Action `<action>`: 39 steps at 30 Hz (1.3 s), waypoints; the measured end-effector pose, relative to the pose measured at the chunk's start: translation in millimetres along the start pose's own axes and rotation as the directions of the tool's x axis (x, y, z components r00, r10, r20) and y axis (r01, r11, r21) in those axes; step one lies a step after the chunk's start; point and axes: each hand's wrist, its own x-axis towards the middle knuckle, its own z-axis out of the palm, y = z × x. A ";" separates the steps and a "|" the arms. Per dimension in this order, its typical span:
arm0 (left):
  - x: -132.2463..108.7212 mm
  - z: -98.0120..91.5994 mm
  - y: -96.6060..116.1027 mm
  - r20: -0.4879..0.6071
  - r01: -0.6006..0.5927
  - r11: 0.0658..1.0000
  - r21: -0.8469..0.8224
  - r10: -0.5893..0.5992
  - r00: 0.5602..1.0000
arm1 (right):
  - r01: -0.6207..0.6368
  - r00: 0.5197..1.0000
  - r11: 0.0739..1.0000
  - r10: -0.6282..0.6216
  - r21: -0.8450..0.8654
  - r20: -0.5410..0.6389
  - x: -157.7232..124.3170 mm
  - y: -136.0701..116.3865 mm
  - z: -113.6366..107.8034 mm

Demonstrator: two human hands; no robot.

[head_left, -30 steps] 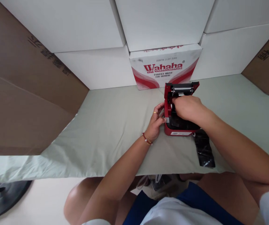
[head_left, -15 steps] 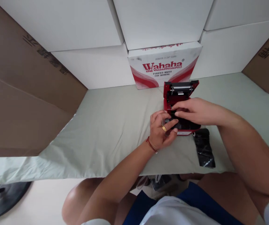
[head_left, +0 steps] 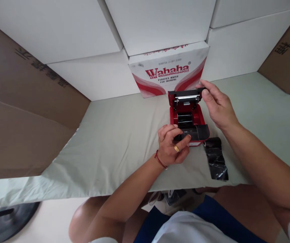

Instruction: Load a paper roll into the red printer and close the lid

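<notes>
A small red printer-like device (head_left: 186,113) stands open on the pale green table cover (head_left: 124,141), its lid tipped up at the back. A black roll sits inside it, and a black strip (head_left: 197,133) runs out over its front edge. My left hand (head_left: 171,145), with a ring and a red bracelet, pinches the left end of that strip at the device's front corner. My right hand (head_left: 217,103) is at the lid's upper right corner, thumb and fingers touching its edge.
A crumpled black plastic bag (head_left: 215,158) lies right of the device near the table's front edge. A Wahaha carton (head_left: 169,71) and white boxes (head_left: 157,23) wall the back. Brown cardboard (head_left: 21,108) stands left and right. A black round base (head_left: 10,221) rests on the floor.
My right hand left the inside of the device and rose to the lid's upper corner. My left hand stayed at the front, holding the black strip. The view shifted slightly.
</notes>
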 end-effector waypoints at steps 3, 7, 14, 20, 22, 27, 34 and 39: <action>-3.0 -0.2 -2.1 0.014 0.000 1.000 0.009 0.000 1.000 | 0.007 0.999 0.996 -0.004 -0.092 0.036 -21.0 -13.2 -12.2; -7.0 -1.4 -2.5 0.052 0.017 1.000 0.023 -0.018 0.998 | 0.159 0.984 0.982 -0.149 -0.102 0.096 -45.6 -3.4 -24.0; -3.4 0.1 -1.1 0.039 0.057 0.998 -0.008 -0.056 0.998 | 0.386 0.922 0.922 -0.386 -0.014 0.023 -63.2 21.3 -14.0; -7.3 -5.4 -21.4 0.074 0.400 0.856 -0.327 -0.399 0.914 | 0.348 0.937 0.938 -0.348 0.005 -0.018 -62.5 17.5 -8.5; -9.0 -7.7 -29.5 0.112 0.472 0.791 -0.389 -0.468 0.877 | 0.322 0.947 0.947 -0.322 0.001 -0.013 -63.6 16.1 -8.8; -10.3 -5.4 -38.8 0.069 0.497 0.774 -0.391 -0.514 0.855 | 0.326 0.945 0.945 -0.326 0.014 -0.017 -65.2 13.5 -8.6; -11.1 -0.8 -32.9 0.029 0.437 0.854 -0.282 -0.448 0.894 | 0.323 0.946 0.946 -0.323 -0.017 0.009 -64.5 12.4 -9.3; -9.5 -0.3 -37.8 0.087 0.549 0.691 -0.470 -0.583 0.808 | 0.372 0.927 0.928 -0.372 -0.002 0.043 -69.0 10.4 -11.1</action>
